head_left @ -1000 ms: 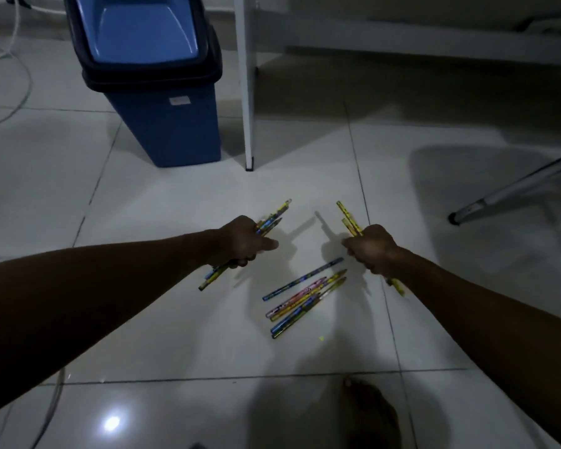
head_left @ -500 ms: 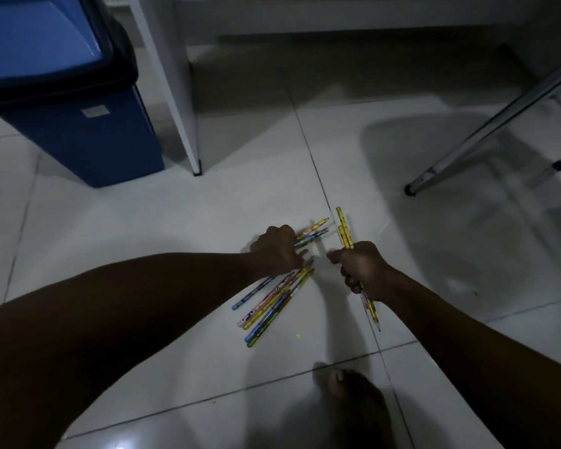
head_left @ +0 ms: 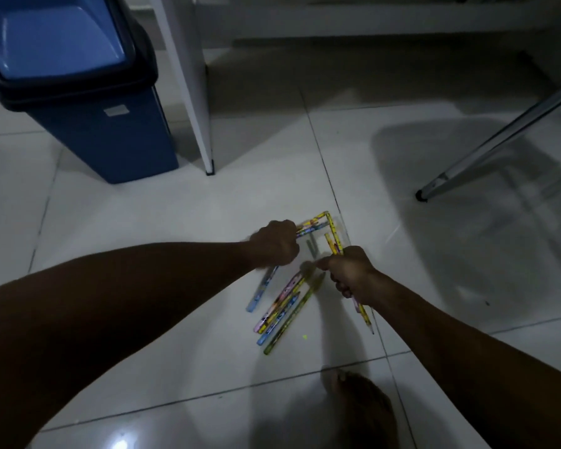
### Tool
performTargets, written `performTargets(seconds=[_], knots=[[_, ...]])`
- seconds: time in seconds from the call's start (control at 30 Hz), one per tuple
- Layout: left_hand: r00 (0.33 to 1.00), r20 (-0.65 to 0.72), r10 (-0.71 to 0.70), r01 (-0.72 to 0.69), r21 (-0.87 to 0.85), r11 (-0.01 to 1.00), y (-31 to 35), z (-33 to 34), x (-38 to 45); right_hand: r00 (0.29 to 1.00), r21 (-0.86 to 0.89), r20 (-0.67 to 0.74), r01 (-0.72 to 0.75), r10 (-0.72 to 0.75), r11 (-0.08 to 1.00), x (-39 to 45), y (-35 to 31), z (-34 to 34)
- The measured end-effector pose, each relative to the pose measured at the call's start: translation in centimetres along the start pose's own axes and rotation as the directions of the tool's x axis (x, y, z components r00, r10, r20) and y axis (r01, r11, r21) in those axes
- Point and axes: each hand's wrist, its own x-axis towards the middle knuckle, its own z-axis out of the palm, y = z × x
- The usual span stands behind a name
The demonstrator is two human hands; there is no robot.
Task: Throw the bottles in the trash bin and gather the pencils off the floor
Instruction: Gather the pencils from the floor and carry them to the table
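Several colourful pencils (head_left: 284, 309) lie in a loose bundle on the white tiled floor, just below both hands. My left hand (head_left: 276, 246) is closed on a few pencils whose tips stick out to the upper right and whose blue end shows below the fist. My right hand (head_left: 350, 273) grips a few yellow pencils (head_left: 334, 236) that stand out above and below the fist, its fingertips reaching toward the floor bundle. The tips of the two held bundles meet at a corner. A blue trash bin (head_left: 88, 102) with a dark rim stands at the upper left. No bottle is visible.
A white table leg (head_left: 191, 92) stands right of the bin. A slanted metal leg (head_left: 499, 147) crosses the upper right. My bare foot (head_left: 360, 406) rests on the floor below the pencils. Lamp glare shines on the tile at the bottom left.
My hands have come closer together above the loose pencils, and the tips of the held bundles now touch. The camera has shifted, bringing the bin and the table leg nearer.
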Motion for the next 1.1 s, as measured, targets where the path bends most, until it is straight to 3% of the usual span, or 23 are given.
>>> performTargets(seconds=[0.2,0.43,0.73,0.93,1.1], knots=[[0.981,-0.14,-0.132,0.124,-0.064,0.99,-3.8,-2.8,-0.6,0.995,-0.243,-0.031,0.087,-0.097,0.966,-1.0,-0.5,3.2],[0.919,-0.193,-0.345,0.315,-0.171,0.934,-8.3,-4.6,-2.2,0.985,-0.594,-0.018,0.126,-0.17,0.795,-2.2,-1.0,5.4],[0.931,0.014,-0.366,0.355,-0.28,0.892,-9.7,-4.0,-3.6,0.983,-0.614,-0.039,0.117,-0.178,0.78,-1.6,-1.5,6.6],[0.947,0.053,-0.316,0.32,-0.215,0.923,-9.1,-3.4,-3.7,0.99,-0.619,-0.047,0.076,-0.133,0.782,-1.4,-1.6,7.1],[0.958,0.1,-0.269,0.287,-0.301,0.91,-8.6,-3.3,-3.6,0.994,-0.551,-0.054,0.046,-0.09,0.834,-0.6,-1.0,8.0]])
